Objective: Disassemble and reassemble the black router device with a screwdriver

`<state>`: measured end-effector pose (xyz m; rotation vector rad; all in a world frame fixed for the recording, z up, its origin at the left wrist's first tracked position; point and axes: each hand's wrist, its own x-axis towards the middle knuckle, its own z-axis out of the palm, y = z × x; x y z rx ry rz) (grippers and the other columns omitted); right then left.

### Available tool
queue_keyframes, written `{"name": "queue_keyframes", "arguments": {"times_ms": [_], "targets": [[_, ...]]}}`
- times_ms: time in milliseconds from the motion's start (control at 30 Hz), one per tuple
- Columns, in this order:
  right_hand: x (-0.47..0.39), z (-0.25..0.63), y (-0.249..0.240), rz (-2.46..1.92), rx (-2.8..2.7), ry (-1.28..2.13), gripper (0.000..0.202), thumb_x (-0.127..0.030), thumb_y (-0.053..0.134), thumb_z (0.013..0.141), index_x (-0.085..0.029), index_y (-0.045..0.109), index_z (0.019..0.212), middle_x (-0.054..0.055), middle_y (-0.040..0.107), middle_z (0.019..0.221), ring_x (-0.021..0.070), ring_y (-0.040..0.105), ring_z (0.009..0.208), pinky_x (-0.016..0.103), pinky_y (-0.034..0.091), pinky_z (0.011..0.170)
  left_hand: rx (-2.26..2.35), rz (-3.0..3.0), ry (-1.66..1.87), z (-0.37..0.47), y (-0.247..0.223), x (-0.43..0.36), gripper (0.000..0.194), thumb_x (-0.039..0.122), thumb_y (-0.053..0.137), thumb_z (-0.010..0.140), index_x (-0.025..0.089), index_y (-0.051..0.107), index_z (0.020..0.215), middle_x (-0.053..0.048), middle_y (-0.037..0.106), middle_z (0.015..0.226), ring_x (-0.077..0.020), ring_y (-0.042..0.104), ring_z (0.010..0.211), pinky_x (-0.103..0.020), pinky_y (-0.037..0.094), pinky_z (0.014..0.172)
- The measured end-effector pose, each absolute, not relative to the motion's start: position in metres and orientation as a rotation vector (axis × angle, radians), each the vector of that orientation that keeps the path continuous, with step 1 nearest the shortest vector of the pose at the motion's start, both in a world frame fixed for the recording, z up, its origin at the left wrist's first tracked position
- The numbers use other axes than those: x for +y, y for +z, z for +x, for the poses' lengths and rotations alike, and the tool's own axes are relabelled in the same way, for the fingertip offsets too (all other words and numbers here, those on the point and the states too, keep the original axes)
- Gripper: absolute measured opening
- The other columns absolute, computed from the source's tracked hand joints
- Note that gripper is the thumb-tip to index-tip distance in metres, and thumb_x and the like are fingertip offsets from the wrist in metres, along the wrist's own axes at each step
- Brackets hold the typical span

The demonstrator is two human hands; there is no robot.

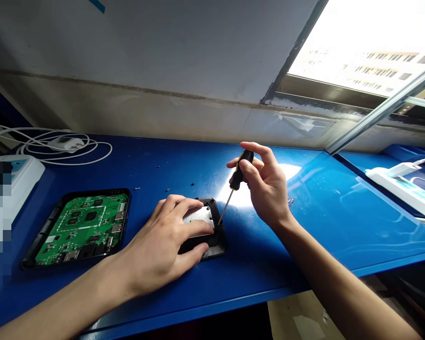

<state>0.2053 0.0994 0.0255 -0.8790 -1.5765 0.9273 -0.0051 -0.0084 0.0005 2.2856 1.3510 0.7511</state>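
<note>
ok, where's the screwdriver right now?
Head view, just right of centre: the screwdriver is in the right hand, tip down at the black casing.

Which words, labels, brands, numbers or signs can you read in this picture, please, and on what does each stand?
None can be read.
Board: fine white markings, too small to read.
Power strip at right: blue labels, too blurred to read.
White unit at left: partly pixelated, nothing legible.
Screwdriver and case: no lettering can be made out.
</note>
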Motion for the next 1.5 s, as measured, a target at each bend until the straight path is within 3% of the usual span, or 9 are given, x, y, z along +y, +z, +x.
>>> {"name": "queue_keyframes", "arguments": {"times_ms": [867,1133,1500], "targets": [[0.0976,0.2045,0.027,-0.877,-1.605,0.797,0.027,-0.037,0.068,0.096,-0.028,0.061,0.12,0.001,0.076,0.088,0.014,0.067,0.059,0.03,0.062,0.053,1.352,2.351,0.645,-0.0038,0.0086,-0.0083,0.027,0.023,0.064,0.096,0.034,0.075,0.118,-0.006,0.06,0.143,-0.0324,0.045,0.133,-0.055,0.047,0.11],[0.0954,0.2038,0.0283,-0.867,-1.609,0.802,0.029,-0.041,0.068,0.095,-0.027,0.059,0.12,0.0,0.074,0.088,0.0141,0.068,0.06,0.03,0.061,0.053,1.355,2.318,0.679,-0.0034,0.0071,-0.009,0.032,0.019,0.062,0.094,0.035,0.075,0.118,-0.004,0.06,0.141,-0.0324,0.046,0.132,-0.057,0.046,0.109],[0.0966,0.2053,0.028,-0.8,-1.617,0.803,0.027,-0.034,0.068,0.096,-0.025,0.059,0.12,-0.001,0.074,0.086,0.0125,0.068,0.057,0.027,0.062,0.051,1.405,2.255,0.644,-0.0013,0.0082,-0.0098,0.038,0.016,0.057,0.093,0.039,0.074,0.116,-0.001,0.057,0.147,-0.0328,0.042,0.136,-0.062,0.04,0.111]]}}
